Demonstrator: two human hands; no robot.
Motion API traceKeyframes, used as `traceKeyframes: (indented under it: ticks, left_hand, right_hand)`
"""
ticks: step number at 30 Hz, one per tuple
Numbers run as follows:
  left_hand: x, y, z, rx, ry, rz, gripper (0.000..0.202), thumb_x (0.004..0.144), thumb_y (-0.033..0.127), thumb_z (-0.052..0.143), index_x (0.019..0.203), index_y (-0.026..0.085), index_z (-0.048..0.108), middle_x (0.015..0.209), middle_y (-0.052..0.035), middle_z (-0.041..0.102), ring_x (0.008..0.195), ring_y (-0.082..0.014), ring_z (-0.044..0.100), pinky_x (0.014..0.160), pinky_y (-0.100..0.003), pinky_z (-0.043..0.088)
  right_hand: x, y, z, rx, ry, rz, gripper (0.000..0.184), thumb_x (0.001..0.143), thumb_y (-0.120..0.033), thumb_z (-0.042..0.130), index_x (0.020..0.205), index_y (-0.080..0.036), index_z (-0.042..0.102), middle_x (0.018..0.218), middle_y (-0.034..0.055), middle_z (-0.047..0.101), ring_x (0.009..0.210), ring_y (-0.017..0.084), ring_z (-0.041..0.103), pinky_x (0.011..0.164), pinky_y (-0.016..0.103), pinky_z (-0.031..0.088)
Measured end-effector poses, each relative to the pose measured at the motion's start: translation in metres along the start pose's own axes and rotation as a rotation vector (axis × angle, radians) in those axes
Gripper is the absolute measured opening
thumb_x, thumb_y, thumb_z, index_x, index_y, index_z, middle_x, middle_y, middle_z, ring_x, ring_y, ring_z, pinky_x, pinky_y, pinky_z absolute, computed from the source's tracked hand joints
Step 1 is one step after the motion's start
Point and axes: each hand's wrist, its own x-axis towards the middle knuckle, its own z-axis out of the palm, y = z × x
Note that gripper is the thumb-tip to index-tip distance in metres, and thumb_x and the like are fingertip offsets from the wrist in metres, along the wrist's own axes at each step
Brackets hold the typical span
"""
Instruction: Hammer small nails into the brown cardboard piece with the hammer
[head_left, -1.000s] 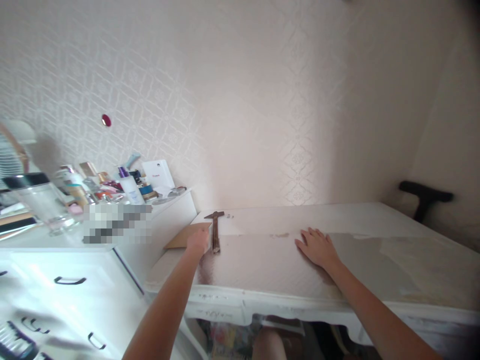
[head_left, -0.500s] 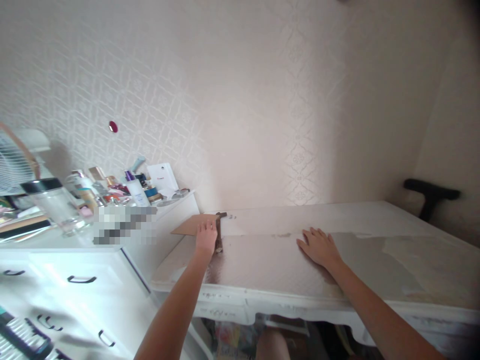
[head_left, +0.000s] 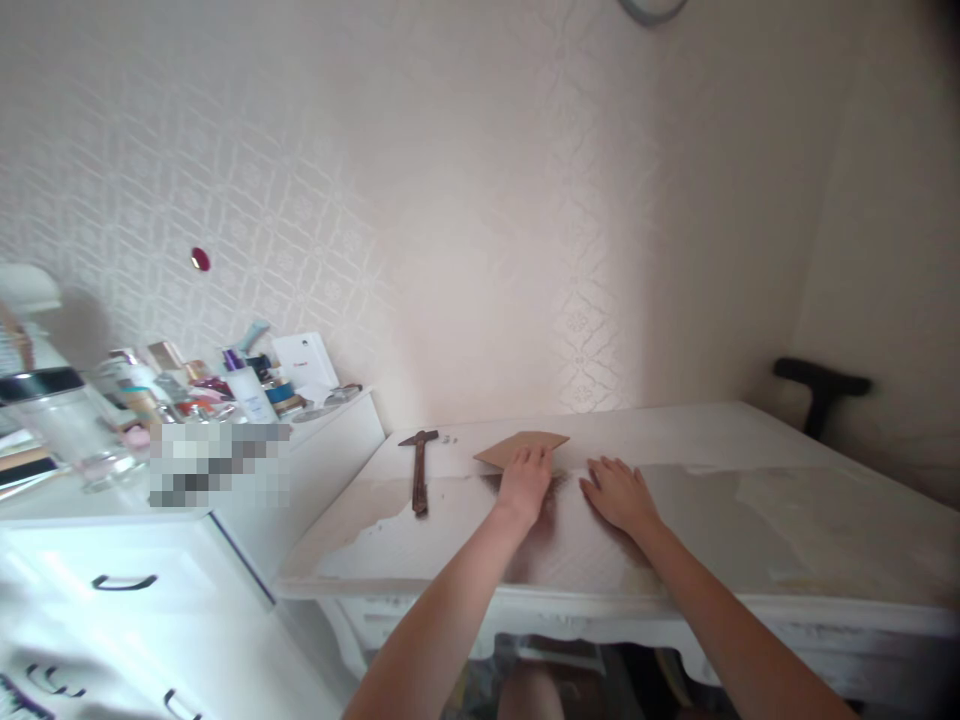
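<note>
A flat brown piece of what looks like cardboard (head_left: pixel 517 448) is in my left hand (head_left: pixel 526 482), whose fingers lie over its near edge. The thumb is hidden, and a dark patch on the white table (head_left: pixel 487 550) shows beneath. To the right, my right hand (head_left: pixel 619 493) rests palm down on the tabletop, fingers apart, with nothing in it. A hammer (head_left: pixel 420 475) with a worn brown handle lies on the left part of the table, head towards the wall. Several tiny pieces (head_left: pixel 448 440), too small to name, lie beside its head.
A white cabinet (head_left: pixel 120 560) abuts the table on the left, crowded with bottles (head_left: pixel 247 388), a clear jar (head_left: pixel 82 430) and a white box (head_left: pixel 306 365). The patterned wall (head_left: pixel 465 250) stands behind. A black T-shaped object (head_left: pixel 821 380) is at the far right.
My left hand has carried the brown piece rightward from beside the hammer to near my right hand. The hammer is now fully uncovered. My right hand stays flat on the table.
</note>
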Motion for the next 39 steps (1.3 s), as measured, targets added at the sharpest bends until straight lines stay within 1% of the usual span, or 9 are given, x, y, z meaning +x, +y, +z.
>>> traceKeyframes:
  ticks: [4, 7, 12, 17, 23, 31, 34, 36, 39]
  left_hand:
    - [0.004, 0.023, 0.001, -0.136, 0.011, 0.085, 0.054, 0.086, 0.007, 0.033, 0.139, 0.009, 0.039, 0.145, -0.0130, 0.041, 0.134, -0.0219, 0.037, 0.113, -0.033, 0.026]
    - [0.004, 0.025, 0.002, -0.244, 0.004, 0.096, 0.047, 0.086, 0.015, 0.037, 0.132, 0.014, 0.047, 0.130, -0.0108, 0.056, 0.120, -0.0224, 0.052, 0.104, -0.032, 0.038]
    - [0.010, 0.003, 0.006, -0.273, 0.022, -0.051, 0.037, 0.092, 0.023, 0.030, 0.116, 0.016, 0.057, 0.111, -0.0104, 0.065, 0.105, -0.0229, 0.060, 0.093, -0.034, 0.045]
    - [0.018, -0.032, 0.015, -0.280, -0.012, -0.316, 0.041, 0.095, 0.032, 0.028, 0.123, 0.013, 0.051, 0.126, -0.0134, 0.058, 0.115, -0.0218, 0.055, 0.098, -0.033, 0.041]
    - [0.020, -0.047, 0.019, -0.274, -0.061, -0.390, 0.042, 0.096, 0.035, 0.026, 0.120, 0.015, 0.055, 0.120, -0.0127, 0.062, 0.113, -0.0244, 0.056, 0.092, -0.037, 0.043]
    - [0.019, -0.028, 0.019, -0.395, -0.018, -0.379, 0.038, 0.094, 0.032, 0.032, 0.108, 0.018, 0.064, 0.108, -0.0095, 0.069, 0.102, -0.0210, 0.062, 0.086, -0.029, 0.045]
    - [0.022, -0.015, 0.021, -0.452, 0.018, -0.357, 0.040, 0.095, 0.032, 0.030, 0.103, 0.018, 0.067, 0.104, -0.0088, 0.070, 0.099, -0.0203, 0.064, 0.084, -0.028, 0.046]
    - [0.027, -0.007, 0.021, -0.462, 0.020, -0.337, 0.039, 0.095, 0.032, 0.031, 0.103, 0.019, 0.067, 0.102, -0.0086, 0.071, 0.096, -0.0201, 0.065, 0.083, -0.028, 0.047]
    - [0.040, 0.001, 0.021, -0.417, 0.014, -0.287, 0.038, 0.094, 0.031, 0.033, 0.108, 0.019, 0.066, 0.102, -0.0092, 0.070, 0.096, -0.0210, 0.065, 0.085, -0.030, 0.047]
  right_hand:
    - [0.001, 0.000, 0.002, 0.000, 0.006, 0.007, 0.049, 0.093, -0.035, 0.034, 0.136, -0.013, 0.046, 0.143, 0.0140, 0.043, 0.131, 0.030, 0.035, 0.106, 0.050, 0.023]
    - [0.001, 0.000, 0.002, 0.004, 0.007, 0.010, 0.048, 0.093, -0.034, 0.034, 0.135, -0.014, 0.047, 0.143, 0.0138, 0.043, 0.131, 0.030, 0.035, 0.107, 0.050, 0.023]
    - [-0.001, -0.004, 0.000, 0.003, 0.001, 0.027, 0.050, 0.093, -0.032, 0.034, 0.137, -0.009, 0.044, 0.144, 0.0158, 0.040, 0.132, 0.031, 0.033, 0.107, 0.051, 0.021]
    - [-0.002, -0.007, -0.004, 0.020, -0.007, 0.030, 0.052, 0.093, -0.032, 0.033, 0.140, -0.009, 0.040, 0.145, 0.0159, 0.039, 0.133, 0.032, 0.031, 0.108, 0.052, 0.019]
    - [-0.002, -0.006, -0.005, 0.104, 0.003, 0.004, 0.048, 0.094, -0.031, 0.033, 0.139, -0.015, 0.042, 0.140, 0.0135, 0.046, 0.131, 0.028, 0.035, 0.107, 0.056, 0.018]
    - [0.008, 0.001, -0.009, 0.151, 0.050, 0.079, 0.050, 0.094, -0.039, 0.033, 0.130, -0.009, 0.051, 0.128, 0.0181, 0.056, 0.117, 0.029, 0.049, 0.100, 0.046, 0.033]
    - [0.019, 0.006, -0.017, 0.080, 0.035, 0.177, 0.049, 0.093, -0.042, 0.033, 0.122, -0.010, 0.057, 0.118, 0.0198, 0.061, 0.111, 0.034, 0.053, 0.092, 0.051, 0.038]
    - [0.027, 0.011, -0.021, 0.015, 0.049, 0.227, 0.048, 0.093, -0.042, 0.032, 0.117, -0.012, 0.060, 0.117, 0.0191, 0.061, 0.112, 0.036, 0.051, 0.092, 0.058, 0.035]
    - [0.041, 0.019, -0.021, -0.056, 0.089, 0.188, 0.047, 0.093, -0.042, 0.033, 0.120, -0.012, 0.057, 0.123, 0.0182, 0.058, 0.118, 0.036, 0.046, 0.098, 0.062, 0.027]
